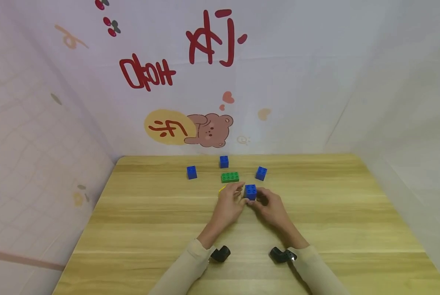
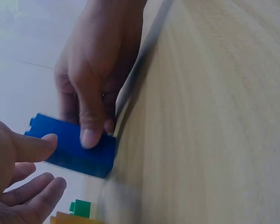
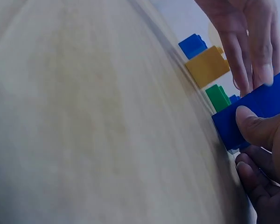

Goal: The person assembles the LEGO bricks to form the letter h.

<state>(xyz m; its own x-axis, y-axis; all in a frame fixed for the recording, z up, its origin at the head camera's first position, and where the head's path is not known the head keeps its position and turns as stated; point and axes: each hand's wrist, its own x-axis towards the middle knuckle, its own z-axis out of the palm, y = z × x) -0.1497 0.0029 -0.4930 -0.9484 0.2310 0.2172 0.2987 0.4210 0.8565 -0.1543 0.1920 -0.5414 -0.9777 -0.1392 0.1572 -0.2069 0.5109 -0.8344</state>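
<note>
My right hand pinches a tall blue building brick that stands upright with its studs up. Its thumb lies along the near side, fingers behind, low near the table. Whether this is one brick or two stacked, I cannot tell. On the left, my left hand touches the upper part with its thumb tip, as the left wrist view shows. Its other fingers are extended, apart from the thumb. Mostly hidden behind that hand is a yellow brick. Just beyond lies a green brick with two rows of studs.
Three more blue bricks stand farther back: one at left, one at the rear and one at right. The wooden table ends at a printed white cloth backdrop. Black wrist devices sit at both cuffs.
</note>
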